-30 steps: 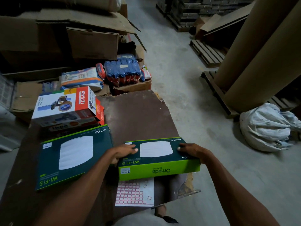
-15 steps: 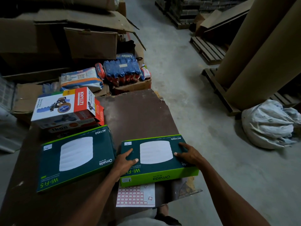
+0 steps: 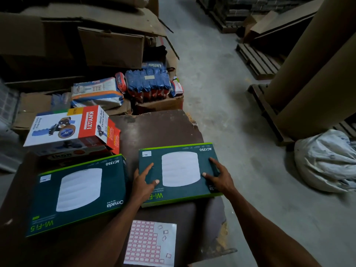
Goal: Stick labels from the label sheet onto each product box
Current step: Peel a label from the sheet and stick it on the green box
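Two dark green Omada Wi-Fi boxes lie flat on the brown table (image 3: 158,130). My left hand (image 3: 143,183) rests with spread fingers on the near left part of the right box (image 3: 179,170). My right hand (image 3: 218,177) presses flat on that box's right side. A small white label sits at its far left corner. The left box (image 3: 77,191) lies beside it, also with a small label at its far left corner. The label sheet (image 3: 151,242), a white page with red-bordered stickers, lies at the table's near edge.
A stack of tape-dispenser boxes (image 3: 71,128) stands at the table's far left. Beyond the table are cartons, blue packs (image 3: 147,81) and a white pack. Large cardboard rolls (image 3: 316,74) on pallets and a white sack (image 3: 325,160) stand on the concrete floor to the right.
Both hands have slid the right box away from me across the table, off the label sheet. The sheet now lies fully uncovered. My fingers now lie flat on the box's top.
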Motion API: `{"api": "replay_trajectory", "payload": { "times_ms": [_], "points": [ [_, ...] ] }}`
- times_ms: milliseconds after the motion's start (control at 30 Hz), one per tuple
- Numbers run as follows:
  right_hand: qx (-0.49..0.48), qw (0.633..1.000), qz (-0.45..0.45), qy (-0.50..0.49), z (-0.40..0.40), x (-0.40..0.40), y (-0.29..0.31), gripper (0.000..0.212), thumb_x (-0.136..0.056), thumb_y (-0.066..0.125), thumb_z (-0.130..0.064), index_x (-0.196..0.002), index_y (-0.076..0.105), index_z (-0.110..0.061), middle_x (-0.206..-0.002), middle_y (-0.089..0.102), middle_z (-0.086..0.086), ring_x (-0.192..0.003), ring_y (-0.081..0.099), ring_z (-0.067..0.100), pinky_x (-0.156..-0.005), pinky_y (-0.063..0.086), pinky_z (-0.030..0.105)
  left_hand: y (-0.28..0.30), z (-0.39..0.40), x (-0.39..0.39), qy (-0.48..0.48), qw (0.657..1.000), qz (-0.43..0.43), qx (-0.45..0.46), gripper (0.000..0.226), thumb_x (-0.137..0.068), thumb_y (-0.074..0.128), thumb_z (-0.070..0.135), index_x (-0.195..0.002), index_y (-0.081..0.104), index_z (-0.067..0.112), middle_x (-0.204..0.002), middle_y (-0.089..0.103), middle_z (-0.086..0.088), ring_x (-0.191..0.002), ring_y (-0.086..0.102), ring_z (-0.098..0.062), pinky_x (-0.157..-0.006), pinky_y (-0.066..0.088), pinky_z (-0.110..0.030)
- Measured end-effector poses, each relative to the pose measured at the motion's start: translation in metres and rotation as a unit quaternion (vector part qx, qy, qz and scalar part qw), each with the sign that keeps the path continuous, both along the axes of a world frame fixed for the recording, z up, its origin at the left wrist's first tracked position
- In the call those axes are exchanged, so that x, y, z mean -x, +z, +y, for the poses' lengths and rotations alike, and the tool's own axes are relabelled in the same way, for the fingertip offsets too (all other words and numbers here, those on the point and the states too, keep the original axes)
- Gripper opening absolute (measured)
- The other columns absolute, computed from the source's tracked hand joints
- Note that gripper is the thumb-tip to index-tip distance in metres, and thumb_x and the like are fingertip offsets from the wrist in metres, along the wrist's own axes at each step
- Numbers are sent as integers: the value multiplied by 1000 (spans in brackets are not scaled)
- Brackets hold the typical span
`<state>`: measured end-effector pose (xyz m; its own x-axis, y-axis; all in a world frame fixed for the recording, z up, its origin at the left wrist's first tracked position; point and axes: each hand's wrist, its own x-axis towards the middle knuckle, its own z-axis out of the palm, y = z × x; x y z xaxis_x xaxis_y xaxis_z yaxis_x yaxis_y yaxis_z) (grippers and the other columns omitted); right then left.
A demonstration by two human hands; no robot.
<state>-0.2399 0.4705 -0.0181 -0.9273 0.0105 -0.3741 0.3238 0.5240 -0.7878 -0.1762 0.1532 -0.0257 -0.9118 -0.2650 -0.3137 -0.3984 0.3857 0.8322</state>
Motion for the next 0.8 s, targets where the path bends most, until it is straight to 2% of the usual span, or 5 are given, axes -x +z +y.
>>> {"api": "replay_trajectory", "payload": {
  "times_ms": [100,267,433,600,800],
  "points": [
    [-6,1000,-1,9,4,16,-23,80,-76,87,-41,-146,48,-45,-144,51,-5,-125,55,15,-106,47,36,-12,4,15,16,1000,-7,10,75,-79,81,6,-144,54,31,-146,39,-9,-132,47,-23,-110,38,-30],
    [-17,999,-4,36,7,32,-56,83,-75,87,-45,-146,44,-51,-142,47,-6,-125,53,15,-107,47,37,-34,7,21,33,999,-30,26,75,-78,81,6,-143,54,35,-152,35,-12,-138,42,-28,-116,36,-38],
    [-32,998,-5,54,9,38,-63,86,-77,87,-39,-149,42,-49,-133,41,-6,-114,51,12,-99,44,27,-41,13,22,47,997,-51,39,75,-80,80,4,-144,53,31,-160,23,-15,-148,28,-28,-116,26,-32],
    [-40,997,-3,68,13,52,-61,85,-78,87,-36,-149,42,-49,-136,42,-3,-114,52,14,-101,45,31,-36,20,27,42,997,-60,31,76,-80,79,2,-145,52,30,-159,23,-15,-147,29,-27,-110,24,-22],
    [-35,998,-6,57,15,52,-67,85,-76,88,-38,-144,42,-55,-140,43,-2,-116,54,17,-106,49,43,-47,10,24,33,998,-51,32,81,-76,82,6,-141,52,43,-155,30,-12,-142,39,-29,-118,35,-42]
  ]
}}
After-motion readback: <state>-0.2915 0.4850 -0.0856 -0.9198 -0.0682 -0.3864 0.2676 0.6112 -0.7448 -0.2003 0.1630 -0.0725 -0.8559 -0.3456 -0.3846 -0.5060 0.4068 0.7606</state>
